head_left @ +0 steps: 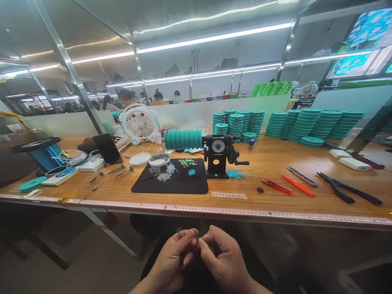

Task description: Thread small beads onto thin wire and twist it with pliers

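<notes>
My left hand (177,257) and my right hand (221,256) are close together below the table's front edge. Both are closed, thumbs against fingers, with a small thin dark piece between their fingertips, too small to name. Beyond them on the table lies a black mat (171,187) with piles of small metal parts (164,177), coloured beads (188,163) and light blue bits (192,172). A black winding device (217,159) with a crank stands at the mat's right, a row of teal spools (183,139) on its left side.
Stacks of teal spools (308,124) stand at the back right. Pliers (344,188), an orange tool (297,184) and a red tool (277,186) lie on the right. Left are a white fan (141,123), a phone (107,148) and a blue wire reel (43,155). People sit beyond the partition.
</notes>
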A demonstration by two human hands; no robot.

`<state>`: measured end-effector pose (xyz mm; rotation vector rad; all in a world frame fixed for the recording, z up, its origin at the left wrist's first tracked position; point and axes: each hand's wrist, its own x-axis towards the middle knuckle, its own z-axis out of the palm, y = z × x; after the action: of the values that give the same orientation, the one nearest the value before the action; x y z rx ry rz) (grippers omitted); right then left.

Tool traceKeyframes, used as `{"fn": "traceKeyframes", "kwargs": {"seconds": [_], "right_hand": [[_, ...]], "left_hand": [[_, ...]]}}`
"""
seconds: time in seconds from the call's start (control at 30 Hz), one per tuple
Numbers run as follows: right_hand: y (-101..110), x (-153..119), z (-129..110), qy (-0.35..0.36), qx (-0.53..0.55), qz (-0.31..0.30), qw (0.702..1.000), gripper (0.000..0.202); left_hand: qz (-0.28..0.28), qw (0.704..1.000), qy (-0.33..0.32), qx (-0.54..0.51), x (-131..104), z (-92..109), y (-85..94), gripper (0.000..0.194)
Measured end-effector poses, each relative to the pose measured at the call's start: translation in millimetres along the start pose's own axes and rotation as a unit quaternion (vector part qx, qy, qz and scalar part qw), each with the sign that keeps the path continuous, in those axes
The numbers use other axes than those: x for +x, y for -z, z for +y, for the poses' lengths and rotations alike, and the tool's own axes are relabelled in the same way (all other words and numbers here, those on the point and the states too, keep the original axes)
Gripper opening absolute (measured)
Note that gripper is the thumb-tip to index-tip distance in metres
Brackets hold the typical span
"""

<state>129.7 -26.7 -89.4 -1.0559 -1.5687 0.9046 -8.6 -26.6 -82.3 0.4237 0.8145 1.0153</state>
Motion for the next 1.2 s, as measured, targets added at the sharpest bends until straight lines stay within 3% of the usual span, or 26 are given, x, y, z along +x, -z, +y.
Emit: {"fn": "traceKeyframes", "kwargs": {"seconds": [0.2, 0.3, 0.43, 0.5, 0.6, 0.7, 0.77, 0.83, 0.93, 1.0, 1.1, 1.2], "right_hand": [[2, 0, -2, -0.015, 0.014, -0.008, 1.0, 0.024], [4, 2, -6, -0.062, 0.073, -0.038, 0.995, 0.026], [6, 8, -7, -0.164, 0.162, -0.101, 0.968, 0.028], [11, 11, -5, -0.18, 0.161, -0.106, 0.965, 0.026], [30, 13, -4, -0.122, 0.063, -0.083, 0.987, 0.022], [60, 3, -9, 0.032, -0.089, 0.001, 0.996, 0.011], [78, -9, -13, 0.132, -0.14, 0.026, 0.981, 0.02], [87, -21, -13, 0.135, -0.145, -0.059, 0.978, 0.01], [81, -26, 2, 0.032, -0.155, -0.202, 0.966, 0.021], [65, -19, 18, -0.016, -0.177, -0.237, 0.955, 0.026], [36, 1, 38, -0.031, -0.179, -0.303, 0.935, 0.028], [13, 21, 48, -0.077, -0.213, -0.385, 0.895, 0.03]], "left_hand": [[0.007, 1.0, -0.005, 0.003, 2, -1, 2.6, 0.026], [0.006, 1.0, -0.011, 0.015, 2, -2, 1.8, 0.024], [0.019, 0.99, -0.068, 0.12, 0, 1, -1.5, 0.024], [0.038, 0.979, -0.118, 0.165, -2, 8, -3.4, 0.024], [0.071, 0.959, -0.211, 0.177, -6, 27, -5.5, 0.024], [0.08, 0.94, -0.26, 0.206, -12, 47, -7.2, 0.023], [0.081, 0.929, -0.276, 0.233, -16, 56, -9.0, 0.021], [0.076, 0.923, -0.285, 0.249, -20, 59, -11.6, 0.02], [0.043, 0.921, -0.277, 0.272, -24, 55, -16.9, 0.02], [0.02, 0.917, -0.268, 0.295, -26, 50, -20.7, 0.022], [0.001, 0.918, -0.25, 0.308, -27, 44, -25.5, 0.023], [-0.009, 0.925, -0.236, 0.299, -28, 43, -28.2, 0.023]]}}
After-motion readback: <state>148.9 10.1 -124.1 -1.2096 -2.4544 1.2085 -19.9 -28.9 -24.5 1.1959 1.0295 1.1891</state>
